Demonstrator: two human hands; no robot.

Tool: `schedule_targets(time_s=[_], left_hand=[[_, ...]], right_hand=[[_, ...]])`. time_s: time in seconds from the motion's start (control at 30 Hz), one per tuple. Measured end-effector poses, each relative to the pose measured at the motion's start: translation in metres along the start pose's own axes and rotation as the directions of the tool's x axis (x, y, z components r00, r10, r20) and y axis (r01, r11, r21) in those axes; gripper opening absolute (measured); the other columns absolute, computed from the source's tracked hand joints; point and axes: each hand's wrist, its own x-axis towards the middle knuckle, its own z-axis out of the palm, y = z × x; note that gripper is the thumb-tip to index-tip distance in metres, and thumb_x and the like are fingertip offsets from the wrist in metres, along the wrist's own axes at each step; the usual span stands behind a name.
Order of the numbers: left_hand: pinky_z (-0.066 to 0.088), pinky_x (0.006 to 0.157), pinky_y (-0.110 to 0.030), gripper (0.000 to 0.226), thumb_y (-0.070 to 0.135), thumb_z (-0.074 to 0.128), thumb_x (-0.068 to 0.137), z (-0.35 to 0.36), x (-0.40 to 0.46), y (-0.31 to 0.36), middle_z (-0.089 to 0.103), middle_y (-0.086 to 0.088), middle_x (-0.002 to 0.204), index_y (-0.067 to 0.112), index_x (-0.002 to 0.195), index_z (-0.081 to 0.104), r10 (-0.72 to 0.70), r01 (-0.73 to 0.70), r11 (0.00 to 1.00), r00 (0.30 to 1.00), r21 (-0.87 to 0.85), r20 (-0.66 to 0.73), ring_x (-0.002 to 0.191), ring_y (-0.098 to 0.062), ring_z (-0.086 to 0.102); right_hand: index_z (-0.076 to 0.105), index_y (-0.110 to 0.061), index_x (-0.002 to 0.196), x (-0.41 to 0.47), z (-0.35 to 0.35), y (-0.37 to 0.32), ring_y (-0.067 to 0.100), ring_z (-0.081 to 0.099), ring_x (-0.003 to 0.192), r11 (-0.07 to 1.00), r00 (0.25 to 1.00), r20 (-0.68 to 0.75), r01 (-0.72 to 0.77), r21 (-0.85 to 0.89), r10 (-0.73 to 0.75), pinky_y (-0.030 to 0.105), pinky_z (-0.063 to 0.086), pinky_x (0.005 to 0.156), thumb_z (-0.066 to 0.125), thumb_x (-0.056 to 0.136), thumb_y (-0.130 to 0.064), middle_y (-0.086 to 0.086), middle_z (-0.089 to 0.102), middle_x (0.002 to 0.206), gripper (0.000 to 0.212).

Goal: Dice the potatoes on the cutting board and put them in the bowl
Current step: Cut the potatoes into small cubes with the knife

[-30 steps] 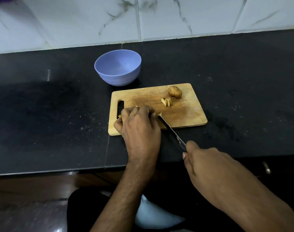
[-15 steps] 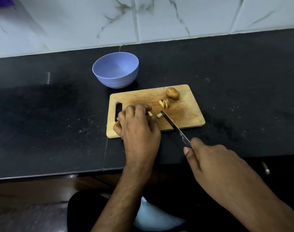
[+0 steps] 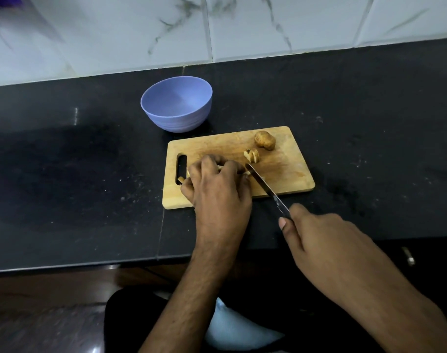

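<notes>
- Two hands work at the near left of the cutting board (image 3: 288, 171): the left hand (image 3: 217, 189) has its fingers curled down over potato strips (image 3: 181, 179), which are mostly hidden beneath it, and the right hand (image 3: 326, 240) is clenched round the handle of the knife (image 3: 264, 186).
- Biggest risk, as I judge it: the blade lies just beside the left fingertips at their 3 o'clock, so a slip or a strip rolling could nick them.
- Loose pieces near the board's handle slot (image 3: 181, 169) at 9 o'clock could be pushed onto the dark counter (image 3: 64, 174).
- One sliced piece (image 3: 252, 155) and a whole potato (image 3: 265, 140) wait at 1 o'clock of the left hand, apart from the blade.
- Room: the bowl (image 3: 176, 108), with nothing visible inside, stands just beyond the board's far left corner at 11 o'clock; the board's right half is bare.
- The counter's front edge runs just behind the wrists, so anything swept toward 6 o'clock may drop.
</notes>
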Motion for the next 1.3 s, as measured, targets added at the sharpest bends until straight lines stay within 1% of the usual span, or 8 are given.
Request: schedule_targets(time_s=[0.17,0.33,0.57,0.67,0.9,1.03,1.13,1.3], left_hand=[[0.026,0.101,-0.045,0.011,0.033,0.068,0.090,0.001,0.001,0.000,0.052,0.005,0.119,0.028,0.099,0.071,-0.001,0.001,1.000,1.000,-0.004,-0.005,0.119,-0.019,0.040],[0.026,0.101,-0.045,0.010,0.031,0.067,0.092,0.003,0.001,0.000,0.051,0.003,0.120,0.025,0.098,0.070,-0.012,0.012,1.000,1.000,-0.009,-0.008,0.119,-0.019,0.040],[0.028,0.104,-0.048,0.010,0.026,0.066,0.093,-0.001,0.000,-0.004,0.050,0.001,0.122,0.023,0.103,0.067,-0.063,0.060,0.995,0.997,-0.082,-0.035,0.120,-0.018,0.037],[0.024,0.101,-0.041,0.012,0.023,0.063,0.095,-0.002,-0.001,-0.004,0.049,0.003,0.123,0.025,0.104,0.070,-0.011,0.009,0.995,1.000,-0.103,-0.026,0.121,-0.017,0.038],[0.030,0.104,-0.049,0.042,0.005,0.058,0.082,-0.009,-0.001,-0.003,0.045,0.005,0.124,0.031,0.114,0.064,-0.045,0.048,0.971,0.999,-0.234,0.020,0.121,-0.015,0.036],[0.023,0.103,-0.046,0.061,0.012,0.064,0.071,-0.018,-0.004,0.005,0.029,0.004,0.147,0.042,0.124,0.058,0.106,-0.084,0.969,0.991,-0.234,0.085,0.135,-0.019,0.025],[0.019,0.103,-0.048,0.045,0.019,0.069,0.075,-0.015,-0.005,0.005,0.020,0.003,0.155,0.041,0.113,0.063,0.164,-0.143,0.976,0.979,-0.167,0.120,0.141,-0.022,0.018],[0.020,0.104,-0.051,0.019,0.024,0.073,0.088,-0.008,0.001,-0.001,0.025,0.004,0.151,0.037,0.097,0.064,0.047,-0.029,0.975,0.996,-0.221,0.076,0.142,-0.020,0.018]], right_hand=[[0.035,-0.030,0.090,0.004,0.001,0.000,0.006,0.055,0.057,0.999,0.999,0.048,0.014,0.035,-0.016,0.023,0.043,0.052,0.024,0.106,-0.044,-0.007,0.054,0.069,0.024],[0.031,-0.032,0.079,0.007,-0.007,0.007,0.007,0.052,0.052,0.999,0.991,0.129,0.017,0.035,-0.021,0.021,0.034,0.048,0.028,0.107,-0.042,-0.005,0.055,0.066,0.030],[0.032,-0.031,0.083,-0.004,-0.007,0.008,0.007,0.054,0.058,1.000,0.994,0.106,-0.017,0.022,0.014,0.027,0.046,0.058,0.026,0.105,-0.045,-0.005,0.055,0.068,0.027],[0.034,-0.030,0.086,-0.005,-0.003,0.003,0.007,0.052,0.057,0.999,0.998,0.067,-0.022,0.032,0.019,0.024,0.039,0.052,0.024,0.105,-0.047,-0.006,0.054,0.068,0.027],[0.036,-0.031,0.089,0.004,-0.006,-0.003,0.005,0.050,0.058,1.000,1.000,0.009,-0.006,0.022,0.005,0.024,0.036,0.050,0.025,0.105,-0.048,-0.007,0.052,0.070,0.026],[0.031,-0.032,0.091,0.006,-0.007,-0.009,0.006,0.042,0.055,0.999,0.999,-0.012,0.045,-0.022,-0.046,0.024,0.027,0.046,0.025,0.104,-0.050,-0.007,0.049,0.068,0.023],[0.027,-0.033,0.092,0.005,-0.008,-0.011,0.009,0.039,0.055,0.997,0.997,-0.034,0.064,-0.047,-0.065,0.024,0.025,0.046,0.024,0.104,-0.051,-0.008,0.046,0.068,0.021],[0.028,-0.035,0.091,-0.002,-0.013,-0.007,0.010,0.040,0.057,0.996,0.997,-0.047,0.060,-0.059,-0.063,0.026,0.029,0.050,0.022,0.103,-0.056,-0.008,0.046,0.067,0.024]])
